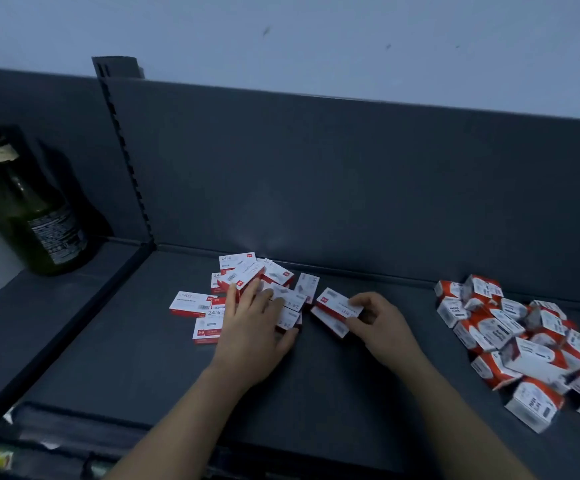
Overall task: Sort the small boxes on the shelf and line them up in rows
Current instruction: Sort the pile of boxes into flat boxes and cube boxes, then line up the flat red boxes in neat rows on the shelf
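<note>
sorting small boxes (510, 336) on shelf (333, 393)
one box (335, 304) is pinched by right hand (384, 327) fingers (364, 300); box pile (238, 268) is pressed by left hand (252, 332), fingers straight.

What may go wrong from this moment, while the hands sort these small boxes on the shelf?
1. The left hand lies flat on the loose pile of flat boxes; a push may scatter them further.
2. The right hand pinches the top box of what seem to be two stacked ones; the lower one may slide away.
3. The heap of paper clip boxes is piled loosely; a careless reach may topple it.
</note>
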`<state>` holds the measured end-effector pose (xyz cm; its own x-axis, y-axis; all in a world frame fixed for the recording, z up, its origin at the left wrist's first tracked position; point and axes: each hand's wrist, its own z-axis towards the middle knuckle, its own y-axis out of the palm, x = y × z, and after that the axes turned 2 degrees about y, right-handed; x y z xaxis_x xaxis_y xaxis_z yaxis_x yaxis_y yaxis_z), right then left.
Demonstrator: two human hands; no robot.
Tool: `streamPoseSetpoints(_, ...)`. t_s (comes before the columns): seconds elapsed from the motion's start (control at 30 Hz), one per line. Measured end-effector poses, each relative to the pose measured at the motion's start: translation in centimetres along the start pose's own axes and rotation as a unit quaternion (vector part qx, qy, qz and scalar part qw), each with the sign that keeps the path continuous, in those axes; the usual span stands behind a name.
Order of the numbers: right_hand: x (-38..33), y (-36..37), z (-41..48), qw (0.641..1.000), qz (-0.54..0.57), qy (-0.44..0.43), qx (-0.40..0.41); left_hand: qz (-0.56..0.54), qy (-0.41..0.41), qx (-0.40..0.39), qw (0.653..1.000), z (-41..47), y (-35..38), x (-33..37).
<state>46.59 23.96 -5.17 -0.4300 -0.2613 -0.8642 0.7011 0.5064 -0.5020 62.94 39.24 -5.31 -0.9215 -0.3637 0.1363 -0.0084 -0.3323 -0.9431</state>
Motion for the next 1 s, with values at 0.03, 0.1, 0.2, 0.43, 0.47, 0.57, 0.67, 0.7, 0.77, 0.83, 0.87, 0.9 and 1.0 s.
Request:
streamPoseSetpoints(0.03, 0.2, -0.3, -0.4, 1.0, -0.001, 0.002, 0.007, 0.001, 0.004, -0.006, 1.0, -0.2, 0.2, 0.1)
streamPoseSetpoints(0.1, 0.4, -1.0, -1.3, 0.999, -0.01, 0.002, 0.033, -0.027, 0.028, 0.01, 0.999, -0.2, 0.3, 0.3)
streamPoseSetpoints(0.2, 0.8, -1.8, -2.7, 0.997, -0.02, 0.014, 0.078, -0.128, 0.094, 0.056, 0.986, 0.1, -0.1, 1.7)
streamPoseSetpoints(0.43, 1.9, -3.4, -4.4, 0.992, -0.013, 0.075, 0.1, -0.075, 0.16, -0.126, 0.976, 2.9, -0.5, 5.8)
streamPoseSetpoints(0.47, 2.0, -3.7, -4.6, 0.991, 0.005, 0.085, 0.106, -0.039, 0.171, -0.143, 0.974, 3.5, -0.4, 6.0)
streamPoseSetpoints(0.57, 2.4, -4.2, -5.1, 0.988, 0.061, 0.099, 0.098, 0.035, 0.183, -0.163, 0.969, 4.7, -0.1, 6.3)
streamPoseSetpoints(0.67, 2.5, -4.7, -5.2, 0.987, 0.1, 0.105, 0.071, 0.059, 0.183, -0.166, 0.967, 5.3, 0.2, 7.0)
streamPoseSetpoints(0.7, 2.5, -4.9, -5.2, 0.987, 0.099, 0.107, 0.063, 0.053, 0.175, -0.176, 0.967, 5.2, 0.3, 7.3)
streamPoseSetpoints(0.77, 2.6, -5.4, -5.0, 0.99, 0.075, 0.108, 0.055, -0.003, 0.146, -0.191, 0.971, 4.7, 0.6, 7.7)
streamPoseSetpoints(0.83, 3.0, -6.0, -4.8, 0.991, 0.041, 0.109, 0.06, -0.121, 0.088, -0.184, 0.971, 4.0, 0.2, 8.0)
streamPoseSetpoints(0.87, 3.2, -6.3, -4.7, 0.991, 0.032, 0.113, 0.063, -0.194, 0.049, -0.177, 0.964, 3.7, -0.1, 8.1)
streamPoseSetpoints(0.9, 3.4, -6.6, -4.6, 0.99, 0.04, 0.116, 0.065, -0.279, -0.001, -0.173, 0.944, 3.5, -0.4, 8.2)
streamPoseSetpoints(1.0, 3.4, -6.9, -4.4, 0.984, 0.132, 0.107, 0.061, -0.534, -0.191, -0.175, 0.805, 3.0, -0.9, 8.6)
